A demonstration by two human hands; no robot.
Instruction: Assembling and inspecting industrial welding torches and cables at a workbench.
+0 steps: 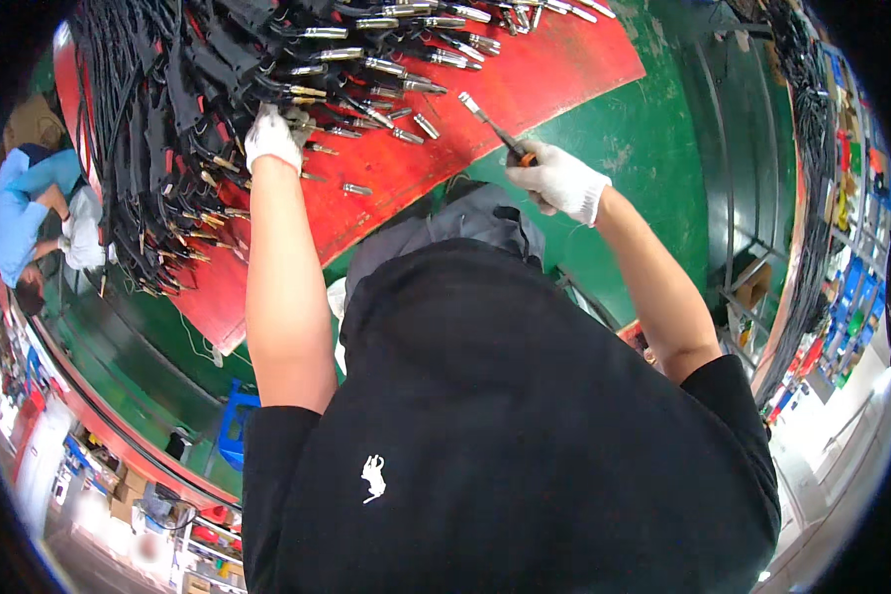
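Observation:
My left hand (273, 141), in a white glove, reaches into a dense pile of black cables (158, 109) with silver and brass-coloured metal ends. Its fingers look closed among the metal fittings (302, 126), but what they grip is partly hidden. My right hand (558, 182), also gloved in white, is closed around a slim hand tool (497, 129). The tool has orange and black at its handle, a dark shaft and a silver tip. That tip points up and left, over the red tabletop (554, 84). Loose silver metal sleeves (426, 126) lie near the pile.
The green floor (653, 148) shows beyond the red table's edge. A person (40, 213) in blue sits at the far left. Below that is a blue stool (235, 424). Along the right, more black cables (812, 198) hang beside shelves of coloured bins (861, 287).

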